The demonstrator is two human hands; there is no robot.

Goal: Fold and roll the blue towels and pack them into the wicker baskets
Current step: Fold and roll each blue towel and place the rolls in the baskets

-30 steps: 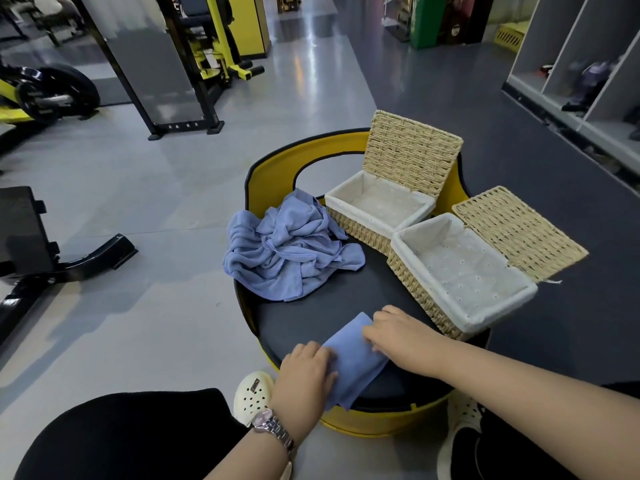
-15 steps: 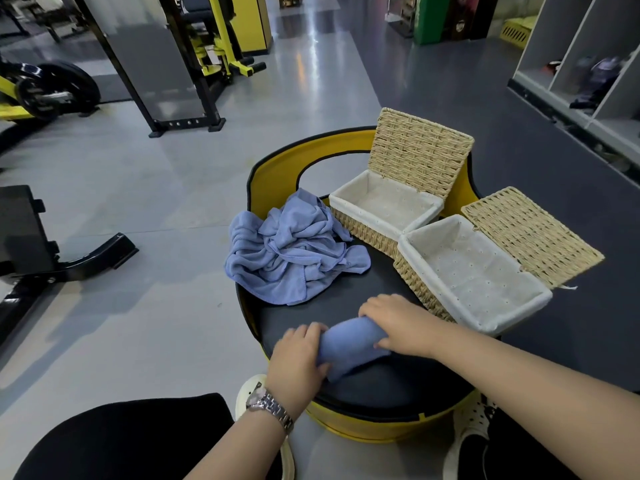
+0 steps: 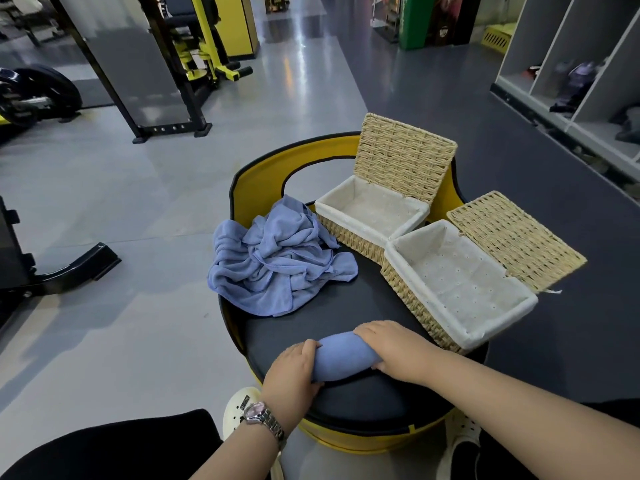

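While it lies on the black seat point(image 3: 346, 306), both hands' fingers point(image 3: 372, 330) curl around the rolled towel point(image 3: 341, 355).

two wicker baskets point(image 3: 372, 216) point(image 3: 460, 289), one rolled towel point(image 3: 343, 355)

place: gym floor
evidence: black-and-yellow weight machine point(image 3: 194, 46) far behind the round padded stool point(image 3: 346, 393); weight plate point(image 3: 38, 95) to its far left; cubby shelves point(image 3: 581, 64) to its right

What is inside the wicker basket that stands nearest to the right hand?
The near basket shows only its white dotted liner; no towel lies in it. Its lid hangs open behind. The near wall's inner side is hidden by the rim.
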